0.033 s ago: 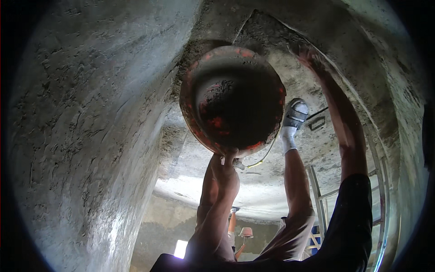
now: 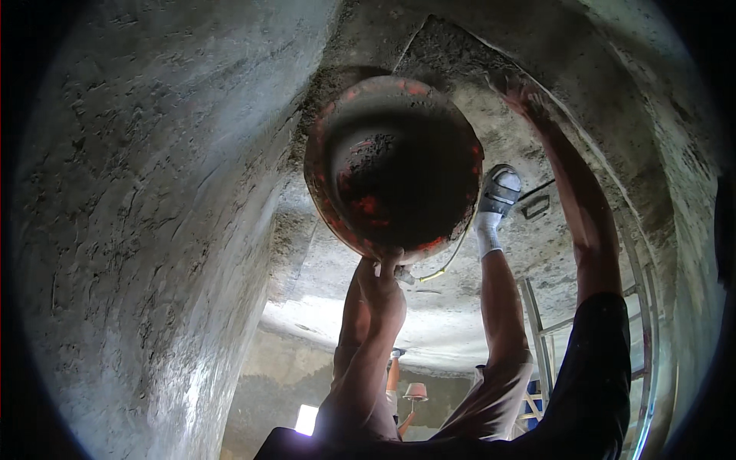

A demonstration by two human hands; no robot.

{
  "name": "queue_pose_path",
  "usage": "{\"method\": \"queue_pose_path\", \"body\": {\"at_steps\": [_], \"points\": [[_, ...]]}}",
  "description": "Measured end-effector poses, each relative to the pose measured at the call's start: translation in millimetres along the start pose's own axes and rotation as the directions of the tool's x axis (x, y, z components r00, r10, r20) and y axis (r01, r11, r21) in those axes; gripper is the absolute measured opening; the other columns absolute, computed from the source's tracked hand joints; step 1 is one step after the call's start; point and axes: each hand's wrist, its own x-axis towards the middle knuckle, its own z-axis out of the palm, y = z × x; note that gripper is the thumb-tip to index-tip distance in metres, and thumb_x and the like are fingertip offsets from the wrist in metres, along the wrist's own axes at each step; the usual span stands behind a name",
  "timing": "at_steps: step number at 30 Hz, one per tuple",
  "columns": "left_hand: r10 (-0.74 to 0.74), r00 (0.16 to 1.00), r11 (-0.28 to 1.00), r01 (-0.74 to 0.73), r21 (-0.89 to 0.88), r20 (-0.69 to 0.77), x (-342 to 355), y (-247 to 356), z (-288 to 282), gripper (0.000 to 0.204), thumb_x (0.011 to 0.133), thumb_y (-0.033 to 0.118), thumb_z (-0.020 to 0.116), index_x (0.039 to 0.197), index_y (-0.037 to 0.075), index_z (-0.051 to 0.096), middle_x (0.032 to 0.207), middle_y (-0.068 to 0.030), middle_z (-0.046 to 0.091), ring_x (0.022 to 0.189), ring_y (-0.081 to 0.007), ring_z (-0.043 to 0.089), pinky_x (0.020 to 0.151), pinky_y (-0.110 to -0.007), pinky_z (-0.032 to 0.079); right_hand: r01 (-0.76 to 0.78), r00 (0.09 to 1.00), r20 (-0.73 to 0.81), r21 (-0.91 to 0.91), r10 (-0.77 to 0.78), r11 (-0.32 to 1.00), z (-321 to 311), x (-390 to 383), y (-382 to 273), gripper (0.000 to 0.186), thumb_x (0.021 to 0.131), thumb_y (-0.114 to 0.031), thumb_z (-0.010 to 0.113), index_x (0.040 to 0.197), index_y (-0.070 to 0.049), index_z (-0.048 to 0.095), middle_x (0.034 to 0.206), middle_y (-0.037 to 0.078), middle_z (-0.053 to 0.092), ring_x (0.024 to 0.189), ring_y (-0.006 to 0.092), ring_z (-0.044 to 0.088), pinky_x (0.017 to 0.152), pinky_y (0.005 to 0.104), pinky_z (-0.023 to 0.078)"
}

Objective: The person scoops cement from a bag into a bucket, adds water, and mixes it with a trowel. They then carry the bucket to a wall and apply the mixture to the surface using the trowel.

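My left hand (image 2: pixel 381 277) grips the near rim of a large round basin (image 2: pixel 418 165). Its thumb lies over the rim and the other fingers are mostly hidden beneath. The basin is tilted so its inside shows, coated in dark grey mortar, with red patches showing through. Stretched far forward, my right hand (image 2: pixel 523 96) is by a rough dark strip of mortar (image 2: pixel 452 57) at the foot of the wall. Its fingers look spread, with no tool visible in them, though the shadow there is deep.
A rough plastered wall (image 2: pixel 153 192) rises close on the left. My sandalled foot (image 2: pixel 500 190) stands beside the basin, near a dark metal-handled tool (image 2: pixel 537 205). A yellowish hose (image 2: pixel 441 272) runs below the basin. At right leans a metal ladder (image 2: pixel 648 322). Another person's limb (image 2: pixel 392 376) shows near a reddish bucket (image 2: pixel 415 392).
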Motion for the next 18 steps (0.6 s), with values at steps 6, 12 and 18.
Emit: {"method": "queue_pose_path", "body": {"at_steps": [6, 12, 18], "points": [[-0.084, 0.967, 0.982, 0.121, -0.142, 0.241, -12, -24, 43, 0.032, 0.077, 0.012, 0.063, 0.105, 0.003, 0.051, 0.096, -0.0045, 0.053, 0.087, -0.0134, 0.05, 0.074, -0.029, 0.041, -0.715, 0.699, 0.711, 0.694, 0.076, 0.082, 132, -85, 95, 0.055, 0.087, -0.031, 0.049, 0.135, -0.008, 0.035, 0.138, 0.012, 0.035, 0.111, 0.0268, 0.05, 0.067, 0.0426, 0.05], [-0.036, 0.997, 0.995, 0.042, -0.095, 0.062, 10, -27, 2, 0.034, 0.076, 0.015, 0.065, 0.105, 0.002, 0.052, 0.099, -0.0053, 0.053, 0.09, -0.0139, 0.05, 0.075, -0.029, 0.041, -0.594, 0.795, 0.588, 0.805, 0.152, -0.005, -66, 15, 14, 0.053, 0.086, -0.036, 0.055, 0.124, -0.001, 0.045, 0.11, 0.017, 0.06, 0.103, 0.0287, 0.059, 0.076, 0.0404, 0.051], [-0.095, 0.99, 0.993, 0.101, -0.056, 0.101, 14, -42, 0, 0.034, 0.076, 0.016, 0.065, 0.105, 0.001, 0.053, 0.1, -0.0055, 0.052, 0.089, -0.0136, 0.051, 0.073, -0.029, 0.043, -0.514, 0.83, 0.556, 0.737, 0.038, 0.438, -174, 22, 104, 0.053, 0.081, -0.041, 0.062, 0.121, -0.009, 0.049, 0.106, 0.013, 0.061, 0.078, 0.0244, 0.065, 0.065, 0.0316, 0.054]]}}
